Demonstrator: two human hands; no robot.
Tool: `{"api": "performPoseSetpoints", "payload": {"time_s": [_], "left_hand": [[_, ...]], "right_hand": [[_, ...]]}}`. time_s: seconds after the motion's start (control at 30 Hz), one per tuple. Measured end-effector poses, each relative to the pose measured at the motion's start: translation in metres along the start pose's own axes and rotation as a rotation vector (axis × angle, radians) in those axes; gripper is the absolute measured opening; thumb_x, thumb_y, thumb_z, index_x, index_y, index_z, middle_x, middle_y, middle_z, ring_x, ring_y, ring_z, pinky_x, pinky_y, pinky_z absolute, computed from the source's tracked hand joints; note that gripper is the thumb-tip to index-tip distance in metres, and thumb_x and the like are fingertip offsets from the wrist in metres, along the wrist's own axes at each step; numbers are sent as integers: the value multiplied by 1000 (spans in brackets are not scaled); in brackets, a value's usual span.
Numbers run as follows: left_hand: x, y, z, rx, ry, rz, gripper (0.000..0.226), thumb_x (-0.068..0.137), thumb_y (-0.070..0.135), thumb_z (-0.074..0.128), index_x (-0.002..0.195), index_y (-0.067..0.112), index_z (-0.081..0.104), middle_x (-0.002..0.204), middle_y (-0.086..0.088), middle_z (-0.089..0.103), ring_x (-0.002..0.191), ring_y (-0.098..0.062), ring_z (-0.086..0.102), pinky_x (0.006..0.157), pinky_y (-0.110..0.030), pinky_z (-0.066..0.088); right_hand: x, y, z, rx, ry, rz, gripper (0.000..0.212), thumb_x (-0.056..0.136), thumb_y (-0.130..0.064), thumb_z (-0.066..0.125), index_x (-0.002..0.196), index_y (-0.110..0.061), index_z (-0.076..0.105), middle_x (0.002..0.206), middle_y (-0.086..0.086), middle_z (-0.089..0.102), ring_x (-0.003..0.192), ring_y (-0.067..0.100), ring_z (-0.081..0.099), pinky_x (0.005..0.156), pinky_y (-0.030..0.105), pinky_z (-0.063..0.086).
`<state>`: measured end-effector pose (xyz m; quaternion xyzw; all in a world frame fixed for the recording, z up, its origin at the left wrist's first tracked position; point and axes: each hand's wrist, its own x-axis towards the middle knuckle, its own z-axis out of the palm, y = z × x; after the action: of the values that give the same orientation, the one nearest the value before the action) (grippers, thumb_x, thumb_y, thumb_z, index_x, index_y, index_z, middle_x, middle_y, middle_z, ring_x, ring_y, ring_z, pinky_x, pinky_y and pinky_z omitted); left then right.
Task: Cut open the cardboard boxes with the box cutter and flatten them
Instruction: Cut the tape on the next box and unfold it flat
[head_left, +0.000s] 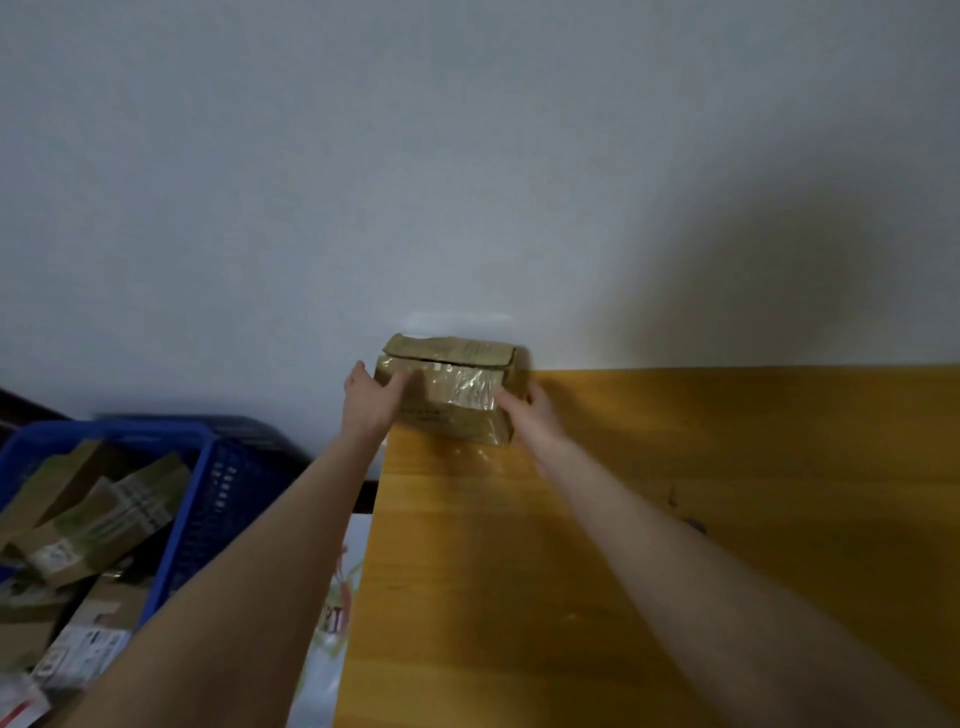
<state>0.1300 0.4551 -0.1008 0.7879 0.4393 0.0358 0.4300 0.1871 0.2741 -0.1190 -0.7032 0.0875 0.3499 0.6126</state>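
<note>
The cardboard box (447, 387) is held at the far corner of the counter (623, 519) — left hand (371, 400) clasped round its left edge, right hand (530, 415) round its right.

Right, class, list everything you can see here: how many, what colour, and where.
cardboard box: one, brown, taped, table's far left corner, against the wall
table: one, yellow wood, right side
basket: one, blue, lower left
cardboard pieces: several, brown, inside the basket
printed plastic: one, white, between basket and table
wall: one, white, behind
left hand: one, bare, holding the box's left side
right hand: one, bare, holding the box's right side
</note>
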Motion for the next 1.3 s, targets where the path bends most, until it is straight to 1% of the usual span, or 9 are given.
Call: {"api": "performPoseSetpoints", "payload": {"time_s": [0.13, 0.23, 0.4, 0.57, 0.77, 0.87, 1.0, 1.13, 1.3], "left_hand": [[-2, 3, -1, -170, -96, -55, 67, 92, 46, 52, 145, 8, 32, 145, -13, 40, 121, -28, 45, 97, -42, 42], [-16, 2, -4, -335, -154, -150, 69, 86, 63, 50, 136, 16, 47, 130, -7, 52, 113, -27, 53, 93, -47, 49], [-54, -1, -8, -551, -239, -10, 40, 98, 47, 46, 100, 11, 65, 95, -5, 66, 93, -23, 62, 80, -40, 52], [-100, -15, -4, -600, -444, 100, 26, 94, 34, 58, 83, 10, 58, 82, 0, 62, 77, -13, 58, 60, -27, 44], [-121, -28, -11, -580, -685, 103, 9, 94, 10, 50, 94, 9, 60, 104, 1, 68, 93, -12, 62, 69, -24, 51], [-126, -35, -10, -557, -694, 67, 43, 90, 21, 59, 132, 17, 51, 124, -3, 62, 112, -18, 58, 81, -29, 46], [-132, -37, -12, -288, -670, 168, 104, 70, 30, 79, 154, 26, 17, 147, 9, 34, 110, -13, 58, 87, -30, 52], [-141, -44, -13, 145, -798, 347, 113, 72, 17, 84, 154, 28, 6, 149, 8, 25, 135, -18, 37, 104, -29, 40], [-158, -61, 5, 936, -544, 717, 126, 52, 77, 57, 154, 24, 5, 155, -2, 17, 142, -25, 18, 116, -42, 20]], "right_hand": [[-5, 0, 4, 151, -48, 52, 76, 91, -52, 55, 152, -28, 17, 151, 0, 35, 132, 26, 42, 105, 46, 39], [-17, 5, -4, 279, -6, 117, 74, 84, -70, 48, 144, -29, 35, 142, 3, 47, 120, 30, 51, 90, 46, 46], [-49, 32, -34, 558, 87, 281, 85, 69, -84, 51, 116, -14, 60, 105, 11, 67, 104, 34, 62, 98, 60, 42], [-104, 53, -56, 687, 78, 259, 47, 78, -36, 72, 116, -12, 59, 114, 19, 62, 108, 38, 58, 96, 54, 47], [-144, 90, -73, 635, 25, 176, 62, 69, -17, 70, 128, -13, 51, 120, 18, 60, 107, 36, 59, 91, 50, 50], [-151, 101, -76, 503, 37, 30, 85, 70, 5, 69, 144, -21, 35, 127, 14, 57, 106, 34, 61, 77, 43, 55], [-162, 112, -75, 179, 17, -169, 114, 60, 9, 74, 150, -33, 18, 136, -2, 46, 116, 21, 52, 72, 36, 57], [-171, 119, -80, -34, -96, -246, 115, 69, 17, 69, 151, -39, 11, 141, -8, 38, 121, 13, 47, 75, 26, 56], [-173, 138, -84, -333, -27, -279, 94, 84, 5, 62, 153, -32, 9, 154, 0, 26, 140, 17, 27, 108, 30, 35]]}}
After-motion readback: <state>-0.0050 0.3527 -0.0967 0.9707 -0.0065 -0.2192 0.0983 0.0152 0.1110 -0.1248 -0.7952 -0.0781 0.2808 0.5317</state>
